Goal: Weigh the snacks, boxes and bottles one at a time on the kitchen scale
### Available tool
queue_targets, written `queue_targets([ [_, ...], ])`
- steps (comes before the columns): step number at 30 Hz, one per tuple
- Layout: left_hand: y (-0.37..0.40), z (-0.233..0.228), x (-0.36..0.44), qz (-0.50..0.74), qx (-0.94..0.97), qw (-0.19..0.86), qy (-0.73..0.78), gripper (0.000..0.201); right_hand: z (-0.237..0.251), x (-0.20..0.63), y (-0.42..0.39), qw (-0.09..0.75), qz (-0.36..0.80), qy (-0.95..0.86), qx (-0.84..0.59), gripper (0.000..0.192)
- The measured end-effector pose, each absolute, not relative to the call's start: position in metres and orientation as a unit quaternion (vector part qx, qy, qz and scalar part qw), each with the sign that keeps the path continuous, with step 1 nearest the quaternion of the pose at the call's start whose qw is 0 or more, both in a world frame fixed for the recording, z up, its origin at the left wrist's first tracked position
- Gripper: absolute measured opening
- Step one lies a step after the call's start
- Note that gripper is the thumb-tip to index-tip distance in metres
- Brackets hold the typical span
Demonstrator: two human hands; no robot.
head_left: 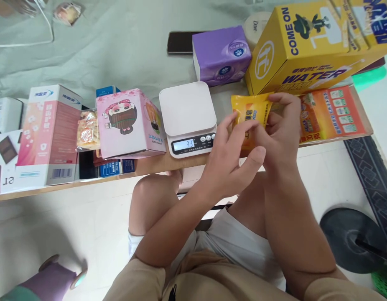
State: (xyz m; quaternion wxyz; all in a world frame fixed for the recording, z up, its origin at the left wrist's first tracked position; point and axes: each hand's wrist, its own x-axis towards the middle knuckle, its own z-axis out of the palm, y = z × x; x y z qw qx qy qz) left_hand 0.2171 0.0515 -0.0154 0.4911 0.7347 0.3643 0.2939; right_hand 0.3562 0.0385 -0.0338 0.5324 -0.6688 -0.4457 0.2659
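Note:
A small yellow packet (248, 106) with printed characters is at the table's front edge, right of the scale. My right hand (283, 131) pinches its right side between thumb and fingers. My left hand (229, 156) is over the packet's lower left part, fingertips against it, with the fingers apart and the thumb stretched free. Part of the packet is hidden behind the fingers. Left of my hands sits a white kitchen scale (187, 108) with a bare platform. Its lit display appears to read 33.
A pink box (121, 125) with a cartoon figure stands left of the scale, beside a pink-and-white carton (46, 138). Behind are a purple tissue pack (223, 54), a dark phone (181, 43) and a large yellow box (306, 50). An orange packet (334, 110) lies at right.

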Motion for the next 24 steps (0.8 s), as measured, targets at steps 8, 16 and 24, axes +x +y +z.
queue_targets([
  [8, 0.073, -0.028, 0.197, 0.454, 0.674, 0.465, 0.353, 0.042, -0.041, 0.328, 0.068, 0.609, 0.279, -0.481, -0.566, 0.047],
  [16, 0.089, -0.018, 0.175, 0.454, 0.581, 0.48, 0.475, 0.036, -0.042, 0.305, 0.096, 0.434, 0.168, -0.628, -0.624, 0.046],
  [24, 0.097, -0.03, 0.165, 0.407, 0.586, 0.471, 0.518, 0.042, -0.05, 0.3, 0.1, 0.325, 0.145, -0.647, -0.674, 0.044],
])
